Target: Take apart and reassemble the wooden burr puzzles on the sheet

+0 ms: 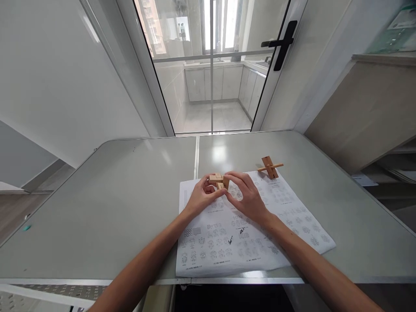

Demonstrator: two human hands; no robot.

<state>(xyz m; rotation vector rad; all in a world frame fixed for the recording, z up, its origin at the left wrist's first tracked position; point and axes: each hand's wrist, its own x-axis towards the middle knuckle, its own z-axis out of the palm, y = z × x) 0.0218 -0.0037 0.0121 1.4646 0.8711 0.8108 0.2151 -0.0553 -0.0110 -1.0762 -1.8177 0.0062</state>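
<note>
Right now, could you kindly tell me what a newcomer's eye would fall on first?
Likely the left hand and right hand at the middle, holding wooden blocks over the printed sheet. Next come the wooden cross by the sheet's far right corner, and the black handle on the glass door beyond the table.

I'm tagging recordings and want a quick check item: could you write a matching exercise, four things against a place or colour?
1. block assembly
2. printed sheet
3. crossed wooden piece
4. door handle

A. white, spread on the tabletop
B. black
C. between left hand and right hand
D. at the sheet's far right corner

Pairs: 1-C, 2-A, 3-D, 4-B
</note>
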